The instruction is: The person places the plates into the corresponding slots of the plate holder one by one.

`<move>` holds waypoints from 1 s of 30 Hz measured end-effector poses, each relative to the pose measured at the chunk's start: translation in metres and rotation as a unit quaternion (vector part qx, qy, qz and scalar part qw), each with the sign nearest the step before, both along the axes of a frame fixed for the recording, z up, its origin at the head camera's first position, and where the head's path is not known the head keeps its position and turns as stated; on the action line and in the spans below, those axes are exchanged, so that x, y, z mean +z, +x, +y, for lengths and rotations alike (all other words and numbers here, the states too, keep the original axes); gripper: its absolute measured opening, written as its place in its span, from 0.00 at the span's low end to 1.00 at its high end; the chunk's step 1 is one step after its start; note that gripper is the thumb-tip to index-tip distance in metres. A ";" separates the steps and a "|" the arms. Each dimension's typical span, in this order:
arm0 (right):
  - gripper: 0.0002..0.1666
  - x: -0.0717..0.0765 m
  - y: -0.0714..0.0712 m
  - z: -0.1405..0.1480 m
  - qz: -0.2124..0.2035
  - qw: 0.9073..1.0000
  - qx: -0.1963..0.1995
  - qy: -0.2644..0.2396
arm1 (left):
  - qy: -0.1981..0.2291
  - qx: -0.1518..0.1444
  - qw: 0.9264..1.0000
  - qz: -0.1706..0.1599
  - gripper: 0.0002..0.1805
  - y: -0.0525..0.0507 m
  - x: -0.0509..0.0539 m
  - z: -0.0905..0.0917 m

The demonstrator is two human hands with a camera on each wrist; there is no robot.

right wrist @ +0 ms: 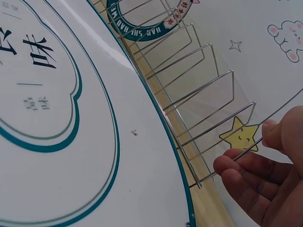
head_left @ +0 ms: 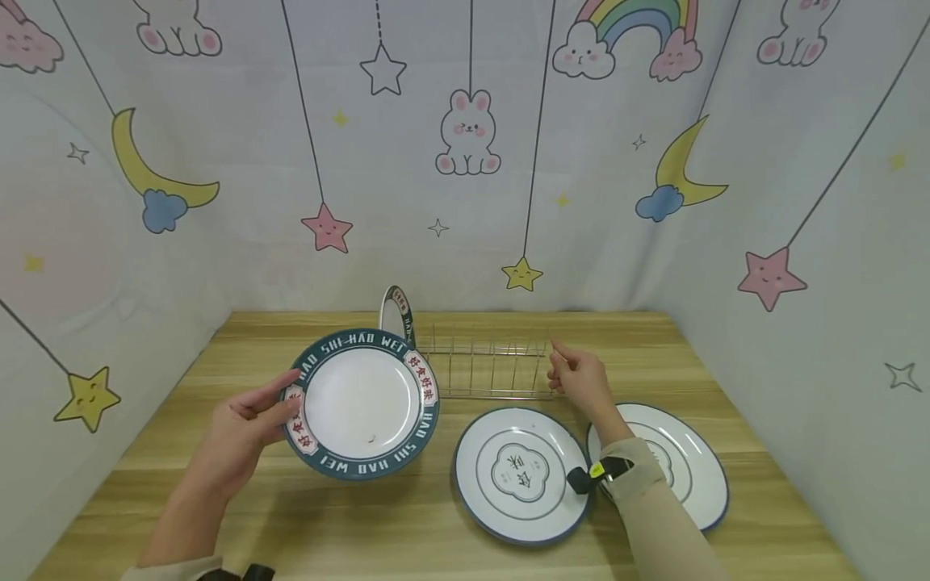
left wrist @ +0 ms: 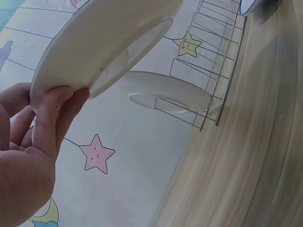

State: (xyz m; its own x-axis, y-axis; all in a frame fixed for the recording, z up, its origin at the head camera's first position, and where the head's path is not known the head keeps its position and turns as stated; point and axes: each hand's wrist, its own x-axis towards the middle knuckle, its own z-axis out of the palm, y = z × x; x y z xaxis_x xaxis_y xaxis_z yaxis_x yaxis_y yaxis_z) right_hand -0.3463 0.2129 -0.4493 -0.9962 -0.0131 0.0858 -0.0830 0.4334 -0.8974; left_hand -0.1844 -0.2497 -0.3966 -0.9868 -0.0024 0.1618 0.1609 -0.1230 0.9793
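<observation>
Nearest of all, the right sleeve [head_left: 664, 524] hid part of the right plate [head_left: 693, 460], which lay beside the middle plate [head_left: 521, 420] on the worktop [head_left: 763, 492]. Above the worktop, the left hand [head_left: 236, 432] gripped the raised plate [head_left: 359, 403] by its rim. The racked plate [head_left: 393, 316] stood on edge at the left end of the rack [head_left: 494, 394], the only one seen in it. The right hand [head_left: 581, 383] pinched a wire at its other end. Apparently, one visible plate was racked and three were outside.
</observation>
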 end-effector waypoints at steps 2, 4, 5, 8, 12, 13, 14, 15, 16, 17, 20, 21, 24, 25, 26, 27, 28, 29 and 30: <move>0.26 0.001 0.000 0.000 0.001 1.000 0.001 0.000 | 0.004 0.004 1.000 0.003 0.22 -0.002 0.002 0.002; 0.26 0.002 0.001 0.000 0.002 1.000 0.000 0.000 | 0.009 0.010 1.000 0.005 0.22 -0.003 0.005 0.004; 0.26 0.002 0.001 -0.001 0.003 1.000 0.000 0.000 | 0.008 0.013 1.000 0.005 0.22 -0.004 0.006 0.005; 0.26 0.003 0.001 -0.002 0.005 1.000 0.001 -0.002 | 0.007 0.021 1.000 0.004 0.23 -0.006 0.009 0.007; 0.26 0.002 0.001 -0.002 0.004 1.000 0.001 -0.002 | 0.007 0.030 0.999 0.008 0.24 -0.010 0.013 0.010; 0.26 0.001 0.001 -0.002 0.003 1.000 0.001 -0.002 | 0.010 0.032 0.999 0.010 0.24 -0.011 0.014 0.011; 0.26 0.001 0.001 -0.002 0.004 1.000 0.001 -0.002 | 0.012 0.034 0.999 0.013 0.25 -0.013 0.015 0.012; 0.26 0.001 0.001 -0.002 0.005 1.000 0.000 -0.001 | 0.016 0.036 0.999 0.016 0.25 -0.014 0.016 0.013; 0.26 0.000 0.000 -0.001 0.006 1.000 0.000 0.000 | 0.021 0.038 0.999 0.021 0.25 -0.016 0.018 0.014; 0.26 0.000 0.000 -0.001 0.008 1.000 0.000 0.001 | 0.028 0.039 0.999 0.026 0.25 -0.017 0.019 0.016; 0.27 -0.001 -0.001 0.000 0.012 1.000 0.003 0.005 | 0.049 0.043 0.997 0.042 0.26 -0.020 0.024 0.019; 0.26 0.000 -0.001 -0.001 0.014 1.000 0.004 0.004 | 0.054 0.044 0.996 0.048 0.25 -0.021 0.025 0.020; 0.26 0.000 -0.001 -0.001 0.019 1.000 0.009 -0.001 | 0.065 0.048 0.995 0.058 0.26 -0.023 0.028 0.024; 0.25 0.000 0.000 -0.001 0.019 1.000 0.010 -0.004 | 0.067 0.049 0.995 0.059 0.26 -0.024 0.029 0.025; 0.25 0.001 0.000 -0.001 0.020 1.000 0.011 -0.006 | 0.067 0.051 0.995 0.060 0.26 -0.025 0.029 0.026; 0.25 0.001 0.000 -0.001 0.020 1.000 0.013 -0.008 | 0.068 0.053 0.995 0.059 0.27 -0.026 0.030 0.027; 0.25 0.001 0.001 -0.001 0.019 1.000 0.014 -0.008 | 0.066 0.057 0.994 0.058 0.27 -0.027 0.030 0.028; 0.25 0.001 0.001 -0.001 0.018 1.000 0.014 -0.010 | 0.063 0.062 0.995 0.056 0.27 -0.027 0.031 0.029; 0.25 0.001 0.001 -0.001 0.017 1.000 0.014 -0.009 | 0.059 0.068 0.995 0.052 0.28 -0.028 0.031 0.030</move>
State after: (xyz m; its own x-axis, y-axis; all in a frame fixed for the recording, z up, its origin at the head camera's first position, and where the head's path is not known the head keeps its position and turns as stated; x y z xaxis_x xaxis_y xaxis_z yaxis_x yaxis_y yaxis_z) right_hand -0.3456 0.2120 -0.4486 -0.9921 -0.0397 0.1192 -0.1249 0.4149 -0.9013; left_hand -0.2127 -0.2194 -0.3654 -0.9538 -0.1594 0.2545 0.2844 -0.2070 0.9361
